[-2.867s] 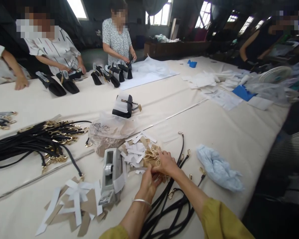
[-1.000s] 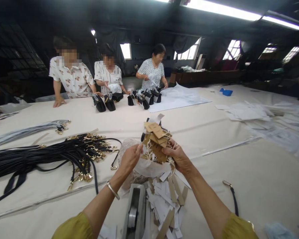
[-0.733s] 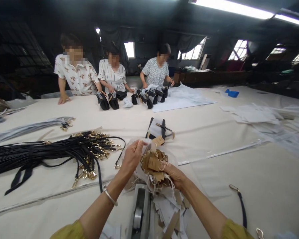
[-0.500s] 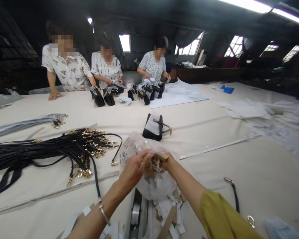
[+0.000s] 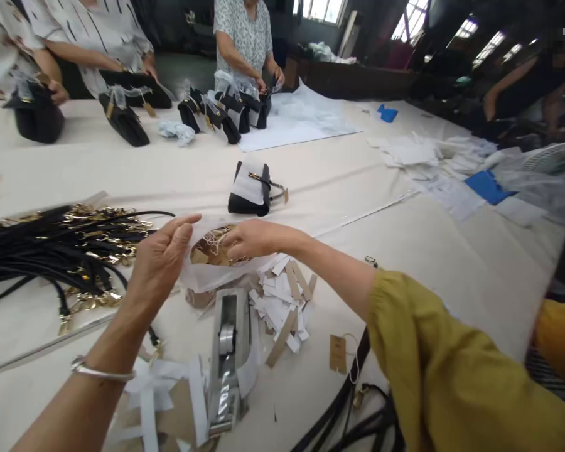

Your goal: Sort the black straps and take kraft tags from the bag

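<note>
My left hand point(image 5: 162, 260) is closed on the left edge of a translucent plastic bag point(image 5: 216, 276), with its mouth held apart. Brown paper hang tags point(image 5: 200, 255) with white strings fill the bag. My right hand point(image 5: 254, 240) reaches into the opening, fingers curled down among the tags; what the fingertips pinch is hidden. Just beyond the bag lies a black handbag point(image 5: 249, 204) with white paper over its front. In front of the bag stands a tape dispenser point(image 5: 228, 364). One loose hang tag point(image 5: 338, 353) lies by black straps point(image 5: 332, 414) under my right arm.
Black straps with gold clasps point(image 5: 94, 245) are heaped at left. White and brown paper strips point(image 5: 282, 301) lie beside the dispenser. Co-workers handle black handbags point(image 5: 221, 119) across the table point(image 5: 339, 169). White sheets point(image 5: 414, 150) and a blue piece point(image 5: 489, 187) lie at right.
The view has turned right and down. My hands have moved apart: the left pulls the bag's edge leftward and its mouth is wider, showing the tags and my right hand's fingers inside.
</note>
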Motion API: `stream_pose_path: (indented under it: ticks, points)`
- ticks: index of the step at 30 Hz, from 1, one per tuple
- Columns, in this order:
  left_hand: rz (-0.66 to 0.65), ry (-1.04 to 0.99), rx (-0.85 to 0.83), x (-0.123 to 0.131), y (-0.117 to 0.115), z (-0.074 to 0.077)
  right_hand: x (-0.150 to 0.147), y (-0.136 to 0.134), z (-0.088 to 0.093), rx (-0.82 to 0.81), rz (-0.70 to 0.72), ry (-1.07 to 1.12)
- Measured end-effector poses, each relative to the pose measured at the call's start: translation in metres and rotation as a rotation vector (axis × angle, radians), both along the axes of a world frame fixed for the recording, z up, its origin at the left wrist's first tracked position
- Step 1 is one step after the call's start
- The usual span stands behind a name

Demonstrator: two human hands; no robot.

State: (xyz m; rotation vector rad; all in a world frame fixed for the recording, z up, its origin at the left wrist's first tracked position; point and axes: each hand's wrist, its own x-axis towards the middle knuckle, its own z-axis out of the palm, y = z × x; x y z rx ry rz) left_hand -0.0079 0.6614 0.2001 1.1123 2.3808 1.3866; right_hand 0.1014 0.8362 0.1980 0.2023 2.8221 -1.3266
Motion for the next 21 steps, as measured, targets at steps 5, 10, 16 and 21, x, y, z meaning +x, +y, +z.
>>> stream_pose_path:
  ticks: [5, 10, 16, 21]
  points:
    - [0.037, 0.369, -0.023, 0.027, -0.018, 0.011, 0.136, 0.038, 0.003, -0.083, -0.337, -0.271]
    - [-0.356, 0.514, 0.044, 0.117, -0.047, -0.010, 0.242, -0.002, -0.078, 0.032, -0.489, -0.594]
    - [-0.874, 0.352, -0.181, 0.247, -0.075, -0.069, 0.276, -0.087, -0.118, 0.439, -0.471, -0.620]
    - [-0.933, 0.410, -0.164, 0.294, -0.101, -0.123, 0.281, -0.071, -0.122, 0.056, -0.505, -0.683]
